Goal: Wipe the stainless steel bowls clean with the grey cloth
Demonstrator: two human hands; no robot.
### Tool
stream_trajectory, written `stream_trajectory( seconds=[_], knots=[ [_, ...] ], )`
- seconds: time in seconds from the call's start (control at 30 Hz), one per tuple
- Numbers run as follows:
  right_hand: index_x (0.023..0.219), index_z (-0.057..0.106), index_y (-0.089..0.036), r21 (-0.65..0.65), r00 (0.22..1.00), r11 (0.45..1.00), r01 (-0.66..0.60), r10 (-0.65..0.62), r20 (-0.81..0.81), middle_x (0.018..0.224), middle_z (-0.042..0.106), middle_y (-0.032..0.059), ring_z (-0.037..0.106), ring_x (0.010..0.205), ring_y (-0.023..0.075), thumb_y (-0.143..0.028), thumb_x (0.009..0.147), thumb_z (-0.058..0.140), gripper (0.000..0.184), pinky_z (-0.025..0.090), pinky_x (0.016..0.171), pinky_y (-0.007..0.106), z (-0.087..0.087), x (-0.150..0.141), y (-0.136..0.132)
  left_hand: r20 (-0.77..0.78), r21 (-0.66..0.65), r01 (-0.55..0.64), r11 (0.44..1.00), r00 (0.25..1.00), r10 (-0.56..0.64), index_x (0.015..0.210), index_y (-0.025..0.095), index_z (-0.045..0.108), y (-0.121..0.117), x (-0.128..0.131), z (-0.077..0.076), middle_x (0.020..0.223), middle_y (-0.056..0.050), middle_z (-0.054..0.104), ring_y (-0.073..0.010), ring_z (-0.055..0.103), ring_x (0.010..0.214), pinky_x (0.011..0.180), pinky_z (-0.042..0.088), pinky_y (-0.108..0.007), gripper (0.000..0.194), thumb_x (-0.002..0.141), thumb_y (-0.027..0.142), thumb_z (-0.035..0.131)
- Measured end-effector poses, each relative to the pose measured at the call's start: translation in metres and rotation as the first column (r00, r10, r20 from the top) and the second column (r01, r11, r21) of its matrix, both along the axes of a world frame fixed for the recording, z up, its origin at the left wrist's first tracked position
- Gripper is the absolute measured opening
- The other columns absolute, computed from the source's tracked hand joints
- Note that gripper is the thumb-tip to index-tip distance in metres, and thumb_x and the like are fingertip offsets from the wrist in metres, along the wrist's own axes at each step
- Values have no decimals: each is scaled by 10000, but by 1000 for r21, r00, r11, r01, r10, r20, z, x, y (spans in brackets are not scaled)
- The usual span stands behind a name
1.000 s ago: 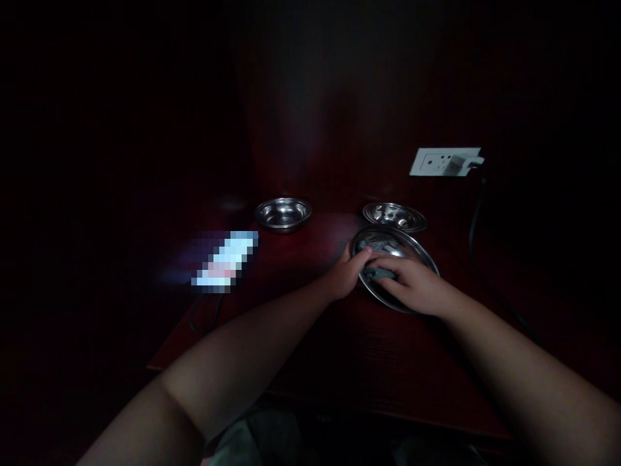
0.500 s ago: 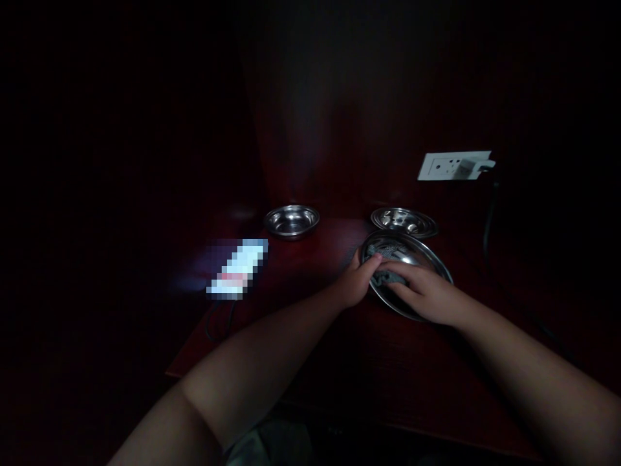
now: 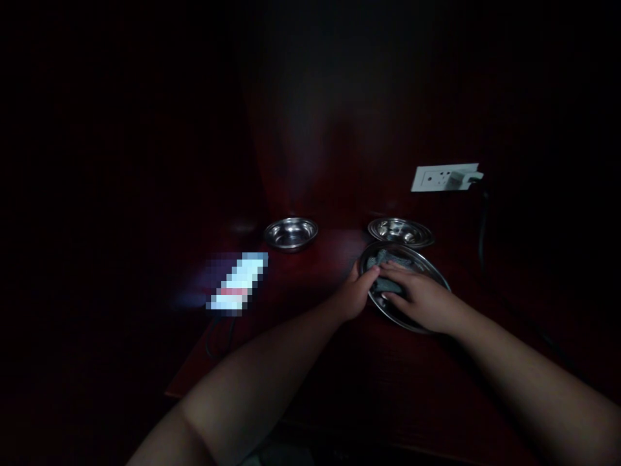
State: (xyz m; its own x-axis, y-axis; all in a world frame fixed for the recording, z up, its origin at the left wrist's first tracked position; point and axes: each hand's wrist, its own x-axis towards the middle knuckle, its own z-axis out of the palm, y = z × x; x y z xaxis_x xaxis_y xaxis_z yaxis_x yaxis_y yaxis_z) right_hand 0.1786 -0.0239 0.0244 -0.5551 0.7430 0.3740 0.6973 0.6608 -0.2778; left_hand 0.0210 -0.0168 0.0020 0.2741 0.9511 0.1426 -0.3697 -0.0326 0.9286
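The scene is very dark. A round steel plate [image 3: 427,268] lies on a dark red wooden table [image 3: 339,362], tipped slightly toward me. My left hand [image 3: 356,294] grips the plate's near-left rim, thumb over the edge. My right hand [image 3: 420,298] presses a grey cloth [image 3: 383,272] flat against the inside of the plate, fingers pointing left and held together on the cloth.
Behind the plate sit a small steel bowl [image 3: 291,233] and a second shallow steel dish [image 3: 400,232]. A lit phone screen [image 3: 237,283] lies at the left with a cable by the table edge. A white wall socket [image 3: 444,177] with a plug and dark cord hangs at the right.
My right hand has slid the cloth a little across the plate. The view has tilted, so everything sits lower in the picture; my left hand keeps its hold on the rim.
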Motion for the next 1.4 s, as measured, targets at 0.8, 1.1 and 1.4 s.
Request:
stream_trajectory(
  seconds=[0.8,1.1,1.4],
  knots=[
    [1114,632,-197,19,984,985,173,-174,35,1240,575,91,501,1182,266,-229,753,544,373,389,1010,454,5,3,-1,25,31,20,999,999,-21,1267,220,410,6,0,-10,1279,-99,517,-246,473,1192,1020,347,-432,529,793,406,549],
    [938,665,-186,-29,951,958,284,-278,133,1026,668,92,631,912,250,-325,800,472,276,492,805,392,14,4,0,4,41,-4,999,1000,3,1246,204,429,7,1,-12,1230,-103,545,-244,502,1148,1008,352,-434,511,793,411,545],
    [817,637,-179,-62,934,947,316,-300,195,869,654,94,627,745,214,-348,799,448,254,471,702,339,17,3,-2,-29,33,-4,999,1000,5,1229,181,432,-1,-3,-3,1235,-112,540,-240,500,1147,1000,359,-409,500,796,409,536]
  ],
)
